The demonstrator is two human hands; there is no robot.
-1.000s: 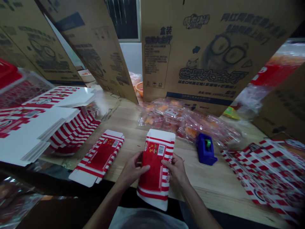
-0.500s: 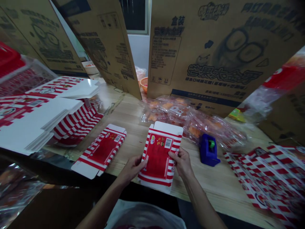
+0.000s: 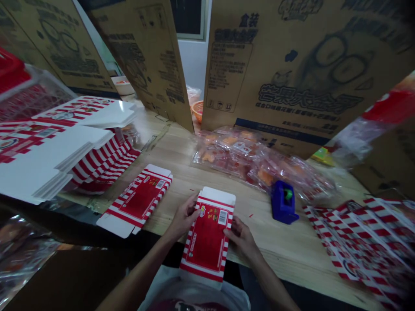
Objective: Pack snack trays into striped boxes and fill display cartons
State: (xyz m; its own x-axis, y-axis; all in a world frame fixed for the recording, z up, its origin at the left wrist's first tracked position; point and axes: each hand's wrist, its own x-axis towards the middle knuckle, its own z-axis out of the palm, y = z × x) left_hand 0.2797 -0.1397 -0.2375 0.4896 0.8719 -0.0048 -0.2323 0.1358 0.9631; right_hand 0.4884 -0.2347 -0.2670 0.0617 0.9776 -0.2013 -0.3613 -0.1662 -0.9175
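Between my two hands is a red-and-white striped carton (image 3: pixel 210 235), its white end flaps sticking out at top and bottom. The carton lies partly over the table's front edge, its printed red panel facing up. My left hand (image 3: pixel 185 219) grips its left side near the top, thumb on the printed face. On the right edge, my right hand (image 3: pixel 241 235) holds it with the thumb on top and the fingers at the side. A second flat striped carton (image 3: pixel 142 198) rests on the table to the left.
A blue tape dispenser (image 3: pixel 284 203) stands to the right, near several clear snack packets (image 3: pixel 240 151). Flat cartons (image 3: pixel 42 155) are piled at left; striped cartons (image 3: pixel 359 242) lie at right. Tall cardboard boxes (image 3: pixel 292 82) form a wall behind. An orange basket (image 3: pixel 197 111) shows in the gap.
The held carton has come down toward me and slightly left, now over the table's front edge. My left hand has moved up along its side.
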